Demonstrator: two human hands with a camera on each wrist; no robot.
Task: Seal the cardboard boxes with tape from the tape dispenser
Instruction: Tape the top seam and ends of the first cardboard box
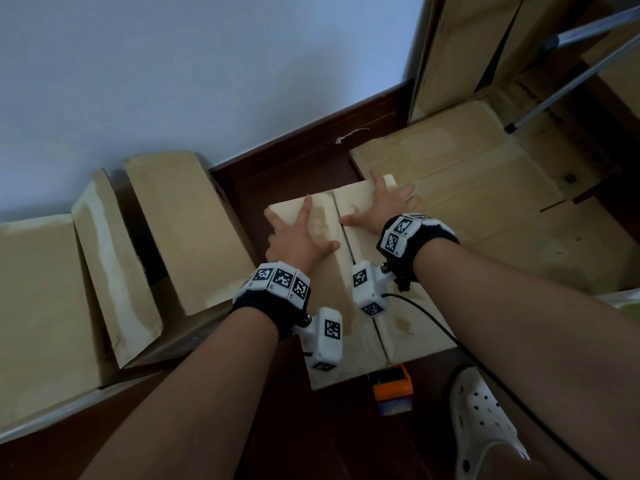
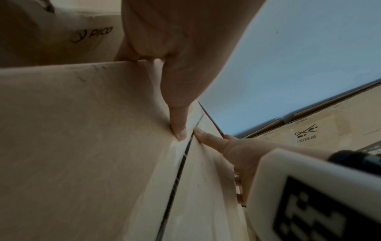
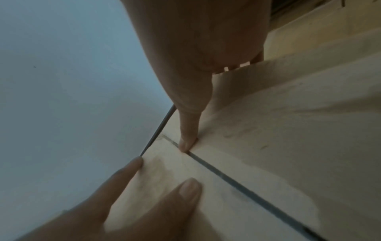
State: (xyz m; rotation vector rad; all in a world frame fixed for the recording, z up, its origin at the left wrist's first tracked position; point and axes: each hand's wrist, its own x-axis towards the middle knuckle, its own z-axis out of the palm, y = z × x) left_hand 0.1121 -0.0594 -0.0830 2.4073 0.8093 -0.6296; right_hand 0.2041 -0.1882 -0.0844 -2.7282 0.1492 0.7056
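A cardboard box (image 1: 360,327) lies on the floor in front of me, its two top flaps folded down with a dark narrow seam (image 1: 349,251) between them. My left hand (image 1: 298,233) presses flat on the left flap, fingers spread. On the right flap my right hand (image 1: 377,206) presses flat in the same way. In the left wrist view my left thumb (image 2: 179,130) lies beside the seam (image 2: 177,181), facing the right thumb (image 2: 208,138). In the right wrist view the right thumb (image 3: 187,138) touches the seam (image 3: 237,184). An orange tape dispenser (image 1: 393,389) sits on the floor at the box's near edge.
An open box with upright flaps (image 1: 180,223) stands to the left against the pale wall. Flattened cardboard sheets (image 1: 485,188) lie to the right, with more cardboard and metal tripod legs (image 1: 568,84) behind. A foot in a white clog (image 1: 481,417) is at lower right, crossed by a black cable (image 1: 450,334).
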